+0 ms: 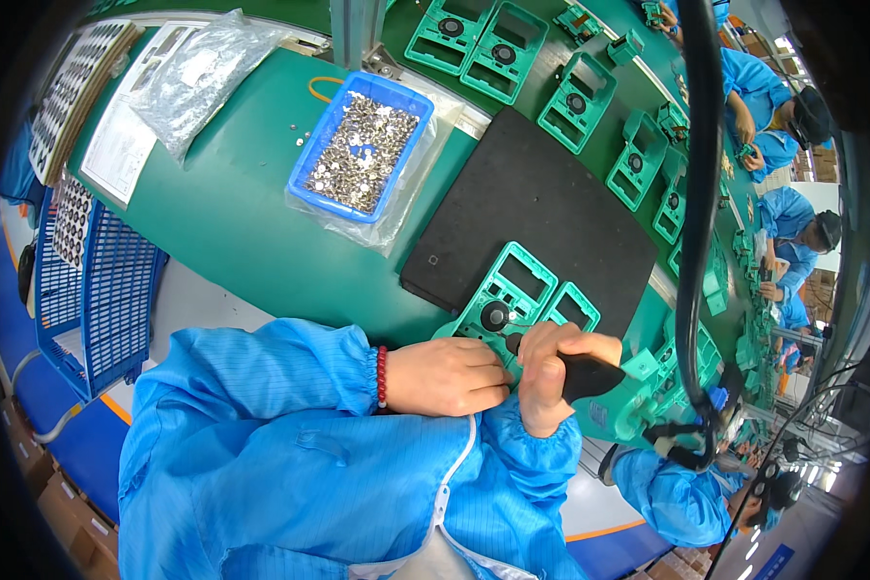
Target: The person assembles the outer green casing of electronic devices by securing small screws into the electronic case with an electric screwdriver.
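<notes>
A green plastic housing (494,314) with a round dark speaker and rectangular openings lies at the front edge of a black mat. A second green frame part (572,307) is beside it on the right. My left hand (449,377), a red bead bracelet at its wrist, is closed with bent fingers against the housing's near edge. My right hand (551,372) is wrapped round a black-handled tool (590,378) at the housing's near right corner. The tool's tip and the spot between my hands are hidden by my fingers.
The black mat (541,213) covers the bench middle. Beyond its left side stands a blue tray (304,174) of small metal parts, near a clear plastic bag (208,77). Several green housings (577,101) line the conveyor. A black cable (698,213) hangs at right; co-workers (788,232) sit beyond.
</notes>
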A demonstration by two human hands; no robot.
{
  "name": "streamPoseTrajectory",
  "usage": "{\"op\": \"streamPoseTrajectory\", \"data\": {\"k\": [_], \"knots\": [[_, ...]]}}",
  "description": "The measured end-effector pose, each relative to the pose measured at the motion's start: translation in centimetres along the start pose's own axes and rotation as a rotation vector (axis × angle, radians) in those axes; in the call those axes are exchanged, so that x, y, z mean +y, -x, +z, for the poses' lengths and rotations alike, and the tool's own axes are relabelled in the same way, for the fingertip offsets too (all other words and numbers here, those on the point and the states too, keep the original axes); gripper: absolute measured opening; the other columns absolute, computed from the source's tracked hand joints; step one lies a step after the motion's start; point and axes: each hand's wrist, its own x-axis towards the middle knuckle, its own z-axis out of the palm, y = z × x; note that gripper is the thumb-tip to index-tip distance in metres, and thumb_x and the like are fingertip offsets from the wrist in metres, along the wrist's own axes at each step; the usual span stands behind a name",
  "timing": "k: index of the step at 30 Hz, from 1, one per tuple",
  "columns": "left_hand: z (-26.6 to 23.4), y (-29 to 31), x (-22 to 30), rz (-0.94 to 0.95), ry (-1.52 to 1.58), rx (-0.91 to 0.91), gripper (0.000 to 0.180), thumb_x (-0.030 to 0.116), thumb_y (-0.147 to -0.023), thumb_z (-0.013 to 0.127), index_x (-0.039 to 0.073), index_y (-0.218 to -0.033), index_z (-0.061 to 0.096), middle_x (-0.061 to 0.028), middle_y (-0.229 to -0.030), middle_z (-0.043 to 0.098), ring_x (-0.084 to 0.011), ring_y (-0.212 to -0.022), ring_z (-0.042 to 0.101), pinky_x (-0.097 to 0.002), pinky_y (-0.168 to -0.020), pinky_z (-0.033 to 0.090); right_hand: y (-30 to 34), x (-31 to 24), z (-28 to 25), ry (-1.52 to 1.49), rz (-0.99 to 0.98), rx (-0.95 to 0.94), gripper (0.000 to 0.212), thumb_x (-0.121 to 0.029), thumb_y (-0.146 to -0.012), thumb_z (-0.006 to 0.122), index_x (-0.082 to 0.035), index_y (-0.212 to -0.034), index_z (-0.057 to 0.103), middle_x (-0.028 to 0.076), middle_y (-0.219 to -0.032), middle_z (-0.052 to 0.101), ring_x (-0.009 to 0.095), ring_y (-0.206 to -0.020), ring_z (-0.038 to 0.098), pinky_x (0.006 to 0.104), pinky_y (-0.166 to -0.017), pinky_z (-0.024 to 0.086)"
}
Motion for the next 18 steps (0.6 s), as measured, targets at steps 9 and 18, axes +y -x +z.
{"op": "streamPoseTrajectory", "data": {"k": [9, 18], "knots": [[-1.2, -0.3, 0.0, -0.124, 0.036, -0.014, 0.023, 0.015, -0.083, 0.059, 0.006, -0.104, 0.066, -0.0022, -0.092, 0.064, -0.0182, -0.089, 0.061, -0.0338, -0.080, 0.045, -0.9, -2.3, -1.6, -0.245, -0.119, -0.142, 0.033, -0.030, -0.096, 0.069, -0.009, -0.103, 0.044, 0.000, -0.063, 0.049, 0.010, -0.048, 0.043, 0.0255, -0.045, 0.034], [-3.1, -0.1, 1.0, -0.401, 0.160, 0.284, 0.027, 0.003, -0.077, 0.075, 0.003, -0.104, 0.068, -0.0082, -0.088, 0.069, -0.0248, -0.078, 0.067, -0.0353, -0.067, 0.052, -0.5, -4.5, 0.0, -0.265, -0.202, -0.261, 0.031, -0.026, -0.098, 0.065, -0.009, -0.106, 0.041, 0.003, -0.066, 0.053, 0.014, -0.050, 0.051, 0.0258, -0.043, 0.039]]}}
